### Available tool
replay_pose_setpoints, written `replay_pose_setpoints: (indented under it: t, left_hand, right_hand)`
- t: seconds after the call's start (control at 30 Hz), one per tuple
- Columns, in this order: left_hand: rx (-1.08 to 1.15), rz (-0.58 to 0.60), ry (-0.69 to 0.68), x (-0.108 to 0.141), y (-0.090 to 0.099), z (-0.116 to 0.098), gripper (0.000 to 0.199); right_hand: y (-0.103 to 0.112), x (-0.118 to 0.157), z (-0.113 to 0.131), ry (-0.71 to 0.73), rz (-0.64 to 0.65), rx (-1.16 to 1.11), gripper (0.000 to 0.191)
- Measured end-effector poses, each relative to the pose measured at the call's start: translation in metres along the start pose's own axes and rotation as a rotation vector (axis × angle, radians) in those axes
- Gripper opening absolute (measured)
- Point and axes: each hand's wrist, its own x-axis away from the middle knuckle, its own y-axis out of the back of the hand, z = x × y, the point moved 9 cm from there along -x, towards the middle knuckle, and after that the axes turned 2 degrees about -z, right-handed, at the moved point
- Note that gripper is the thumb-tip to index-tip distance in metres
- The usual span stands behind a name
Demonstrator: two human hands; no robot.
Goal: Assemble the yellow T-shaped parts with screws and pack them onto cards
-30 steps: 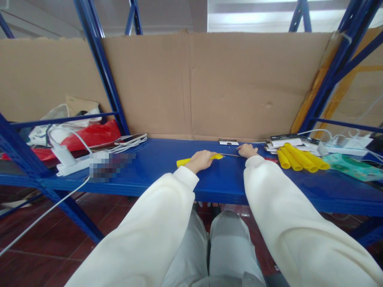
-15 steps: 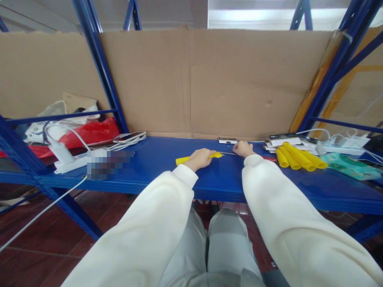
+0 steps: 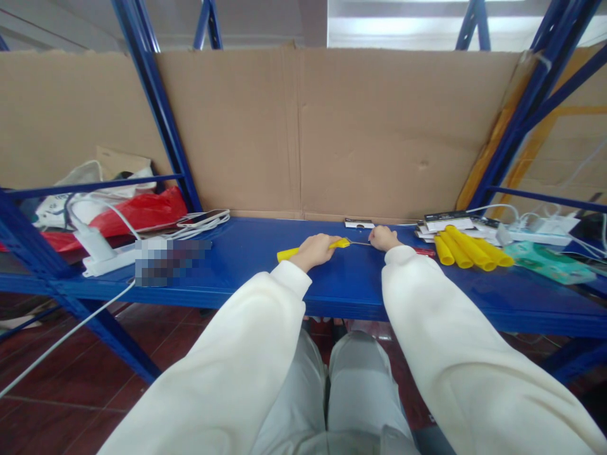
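My left hand (image 3: 313, 251) is wrapped round a yellow tube (image 3: 287, 254) lying crosswise over the blue shelf. The tube's right end looks pinched and narrowed. From that end a thin, metal-looking rod (image 3: 360, 243) runs to my right hand (image 3: 384, 238), whose fingers are closed on it. Whether the rod's tip sits inside the tube is too small to tell. Just right of my right hand lies a red object (image 3: 425, 251), partly hidden by the sleeve. Several more yellow tubes (image 3: 474, 249) rest side by side farther right.
Behind the blue shelf (image 3: 256, 237) stands a cardboard panel (image 3: 227, 133). At the left are a white power strip (image 3: 116, 258) and a red bag (image 3: 142, 212). Flat boxes (image 3: 448, 221), a green packet (image 3: 550, 262) and cables lie at the right. Blue posts (image 3: 165, 107) frame both sides.
Both hands keep nearly the same place and grip. The whole view has shifted slightly; a little more of the rod shows between the tube's end and my right hand.
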Motion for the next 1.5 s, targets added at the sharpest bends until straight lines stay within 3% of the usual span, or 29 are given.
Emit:
replay_pose_setpoints:
  t: [0.13,0.23,0.37,0.5,0.73,0.93,1.2,1.5]
  left_hand:
    - [0.169,-0.085,0.016,-0.004,0.012,0.003,0.043]
    - [0.351,-0.149,0.067,-0.013,0.024,0.005,0.035]
    - [0.808,-0.128,0.327,-0.022,0.027,0.014,0.014]
    - [1.126,-0.036,0.558,-0.017,0.014,0.014,0.027]
    - [1.165,0.056,0.686,-0.004,-0.001,0.019,0.028]
    - [1.187,0.118,0.701,-0.005,-0.010,0.023,0.022]
    - [1.296,0.171,0.684,-0.006,-0.020,0.022,0.024]
    - [1.267,0.164,0.681,-0.002,-0.017,0.017,0.030]
  right_hand:
    - [0.004,0.004,0.004,0.005,-0.018,-0.083,0.025]
    - [0.011,0.007,0.012,0.027,-0.099,-0.156,0.023]
    - [0.014,0.003,0.018,0.068,-0.195,-0.279,0.019]
    - [0.011,-0.007,0.019,0.150,-0.247,-0.490,0.012]
    - [0.017,-0.002,0.044,0.392,-0.297,-0.864,0.010]
    - [0.011,0.010,0.069,0.529,-0.234,-0.882,0.010]
    - [0.011,0.016,0.072,0.526,-0.229,-0.834,0.009]
    - [0.008,0.017,0.073,0.506,-0.231,-0.861,0.011]
